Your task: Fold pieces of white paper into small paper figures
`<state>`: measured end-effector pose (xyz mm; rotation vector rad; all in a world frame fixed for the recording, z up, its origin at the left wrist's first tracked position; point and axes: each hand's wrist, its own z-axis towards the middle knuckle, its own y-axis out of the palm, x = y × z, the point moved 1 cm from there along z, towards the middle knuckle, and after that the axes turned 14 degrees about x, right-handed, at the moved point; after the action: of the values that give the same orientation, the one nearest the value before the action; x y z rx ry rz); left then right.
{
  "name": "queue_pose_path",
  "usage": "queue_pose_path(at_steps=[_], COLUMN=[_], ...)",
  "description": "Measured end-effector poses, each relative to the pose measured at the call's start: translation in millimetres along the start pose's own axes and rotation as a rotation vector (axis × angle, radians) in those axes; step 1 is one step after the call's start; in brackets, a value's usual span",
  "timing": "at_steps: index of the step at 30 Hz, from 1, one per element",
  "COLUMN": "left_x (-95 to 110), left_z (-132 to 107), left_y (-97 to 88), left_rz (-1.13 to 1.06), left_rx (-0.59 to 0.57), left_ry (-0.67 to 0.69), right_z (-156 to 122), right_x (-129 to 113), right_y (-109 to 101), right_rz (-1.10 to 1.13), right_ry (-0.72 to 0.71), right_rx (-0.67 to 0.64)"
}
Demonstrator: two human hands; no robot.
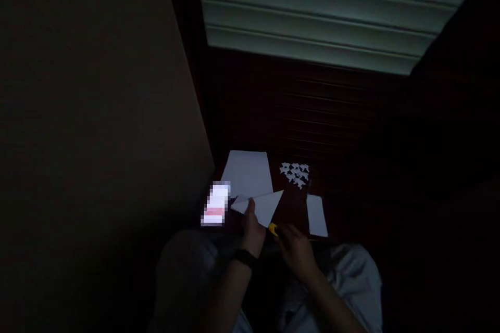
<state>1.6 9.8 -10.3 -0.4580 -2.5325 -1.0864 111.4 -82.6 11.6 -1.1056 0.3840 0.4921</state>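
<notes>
My left hand [253, 231], with a dark band on its wrist, is closed on a white sheet of paper folded into a triangle [267, 207]. Its thumb presses on the paper's face, while the other fingers are hidden underneath. Close by, at the triangle's lower edge, my right hand [296, 251] grips a small yellow tool [272, 229]. Only a rounded yellow part of it shows, and the dim light hides its exact kind. Whether the tool touches the paper I cannot tell.
On the small dark table lie a large white sheet [248, 171], several small cut paper pieces [296, 174] in a cluster, a white rectangle [317, 216] at right, and a lit, pixelated screen [216, 204] at left. A wall [117, 114] borders the left; a pale slatted panel [320, 15] stands beyond.
</notes>
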Motion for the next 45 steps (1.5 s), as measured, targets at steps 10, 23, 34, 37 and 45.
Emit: queue_pose_path(at_steps=[10, 23, 34, 37, 45], left_x=[-12, -9, 2, 20, 42], left_z=[5, 0, -20, -20, -20], left_y=[-2.0, 3.1, -59.7, -54.0, 29.5], left_rz=[0.041, 0.057, 0.613, 0.918, 1.135], left_rx=[0.022, -0.076, -0.138, -0.155, -0.766], left_ry=[-0.007, -0.036, 0.049, 0.594, 0.909], right_z=[-2, -1, 6, 4, -2], right_x=[12, 20, 41, 41, 40], right_y=[-6, -1, 1, 1, 2], right_rz=[0.035, 0.111, 0.076, -0.034, -0.198], right_ry=[-0.048, -0.020, -0.018, -0.048, -0.128], right_rx=[-0.034, -0.031, 0.049, 0.032, 0.026])
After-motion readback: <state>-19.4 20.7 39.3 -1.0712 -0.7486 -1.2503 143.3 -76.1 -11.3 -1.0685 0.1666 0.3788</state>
